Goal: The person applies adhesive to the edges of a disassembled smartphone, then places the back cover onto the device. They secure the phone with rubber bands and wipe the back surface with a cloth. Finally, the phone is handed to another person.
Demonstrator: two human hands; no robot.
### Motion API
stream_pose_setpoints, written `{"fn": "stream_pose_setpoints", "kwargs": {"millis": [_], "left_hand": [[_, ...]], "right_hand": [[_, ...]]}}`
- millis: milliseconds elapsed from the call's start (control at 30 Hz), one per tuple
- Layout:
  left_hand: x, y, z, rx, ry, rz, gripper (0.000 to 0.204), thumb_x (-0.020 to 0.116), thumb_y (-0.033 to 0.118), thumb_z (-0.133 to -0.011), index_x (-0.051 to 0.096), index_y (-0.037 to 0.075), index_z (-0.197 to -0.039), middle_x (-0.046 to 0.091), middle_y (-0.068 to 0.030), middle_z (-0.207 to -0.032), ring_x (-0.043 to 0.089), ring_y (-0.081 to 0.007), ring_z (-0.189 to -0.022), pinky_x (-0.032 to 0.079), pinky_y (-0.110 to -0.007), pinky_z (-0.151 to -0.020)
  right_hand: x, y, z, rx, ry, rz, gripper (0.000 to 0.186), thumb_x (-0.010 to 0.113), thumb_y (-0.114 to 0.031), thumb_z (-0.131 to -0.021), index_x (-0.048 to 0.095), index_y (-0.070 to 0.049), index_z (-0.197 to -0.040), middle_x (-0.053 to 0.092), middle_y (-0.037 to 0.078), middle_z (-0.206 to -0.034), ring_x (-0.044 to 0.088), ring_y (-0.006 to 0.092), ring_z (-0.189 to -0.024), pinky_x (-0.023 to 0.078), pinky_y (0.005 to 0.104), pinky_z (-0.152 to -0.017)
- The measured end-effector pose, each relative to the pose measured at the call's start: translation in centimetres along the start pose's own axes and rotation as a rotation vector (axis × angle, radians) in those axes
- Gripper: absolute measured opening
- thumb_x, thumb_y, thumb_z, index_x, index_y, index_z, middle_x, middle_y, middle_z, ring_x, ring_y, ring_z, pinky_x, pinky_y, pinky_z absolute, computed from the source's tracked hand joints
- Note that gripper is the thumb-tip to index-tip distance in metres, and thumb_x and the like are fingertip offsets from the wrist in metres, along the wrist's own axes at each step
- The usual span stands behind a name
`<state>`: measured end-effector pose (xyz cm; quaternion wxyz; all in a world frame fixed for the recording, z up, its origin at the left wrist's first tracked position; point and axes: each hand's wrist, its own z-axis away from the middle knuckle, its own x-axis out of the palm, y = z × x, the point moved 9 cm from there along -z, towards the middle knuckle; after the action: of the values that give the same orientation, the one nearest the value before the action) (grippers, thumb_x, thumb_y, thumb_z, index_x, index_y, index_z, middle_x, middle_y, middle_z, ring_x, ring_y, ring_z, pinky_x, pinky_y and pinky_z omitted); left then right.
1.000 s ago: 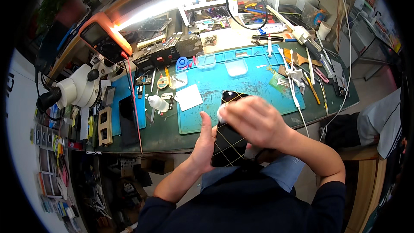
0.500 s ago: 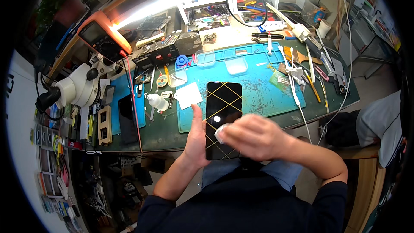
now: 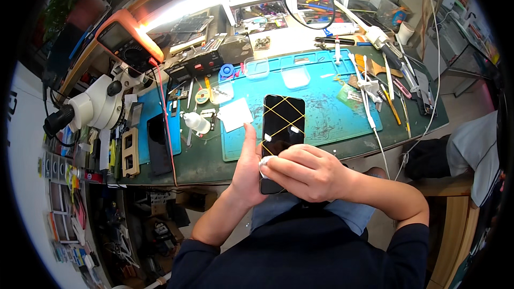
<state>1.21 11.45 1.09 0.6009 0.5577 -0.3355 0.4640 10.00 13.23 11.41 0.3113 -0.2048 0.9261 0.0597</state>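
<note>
A black smartphone (image 3: 284,115) with a glossy face crossed by gold diagonal lines is held upright, close to my body, in front of the mat's near edge. My left hand (image 3: 247,176) grips it along its left side, thumb pointing up beside it; the other fingers are hidden behind it. Over the phone's lower part, my right hand (image 3: 316,174) pinches a small white wad (image 3: 264,161), perhaps tissue or cotton, at the phone's left edge. A white paper square (image 3: 235,114) lies on the blue mat (image 3: 332,123) just beyond my left thumb.
A white squeeze bottle (image 3: 197,123) stands left of the mat, near a second dark phone (image 3: 158,144). Further left are a microscope (image 3: 96,104) and an orange multimeter (image 3: 128,43). Clear plastic boxes (image 3: 296,77) sit at the back; tweezers, brushes and a white cable (image 3: 369,115) lie right.
My right hand has brought the white wad from the middle of the phone's face to its left edge. My left hand still holds the phone, which appears slightly further right.
</note>
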Motion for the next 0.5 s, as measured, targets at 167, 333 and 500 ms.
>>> {"fn": "stream_pose_setpoints", "kwargs": {"millis": [167, 333, 500], "left_hand": [[0.1, 0.3, -0.1, 0.019, 0.038, 0.062, 0.083, 0.022, 0.071, -0.106, 0.046, 0.006, -0.151, 0.065, -0.0171, -0.135, 0.067, -0.0314, -0.121, 0.057, -0.046, -0.103], [0.3, 1.4, -0.7, 0.090, 0.041, -0.072, 0.081, 0.020, 0.066, -0.109, 0.047, 0.001, -0.149, 0.065, -0.0195, -0.131, 0.067, -0.0355, -0.116, 0.057, -0.049, -0.100], [0.8, 1.8, -0.7, 0.140, -0.022, 0.008, 0.079, 0.020, 0.063, -0.110, 0.048, 0.000, -0.147, 0.064, -0.0185, -0.130, 0.066, -0.0332, -0.115, 0.058, -0.049, -0.099]], "right_hand": [[-0.4, 2.1, -0.2, 0.042, -0.033, -0.007, 0.032, 0.072, -0.008, -0.077, 0.074, 0.003, -0.107, 0.065, 0.007, -0.106, 0.066, 0.0210, -0.092, 0.057, 0.0321, -0.078], [0.1, -1.1, 0.7, -0.021, -0.040, -0.068, 0.036, 0.073, -0.008, -0.077, 0.075, 0.003, -0.110, 0.066, 0.008, -0.110, 0.067, 0.0194, -0.092, 0.058, 0.0306, -0.079], [-0.6, 0.7, 1.6, 0.002, -0.039, 0.027, 0.035, 0.073, -0.008, -0.077, 0.074, 0.002, -0.110, 0.066, 0.007, -0.111, 0.067, 0.0176, -0.095, 0.057, 0.0307, -0.080]]}}
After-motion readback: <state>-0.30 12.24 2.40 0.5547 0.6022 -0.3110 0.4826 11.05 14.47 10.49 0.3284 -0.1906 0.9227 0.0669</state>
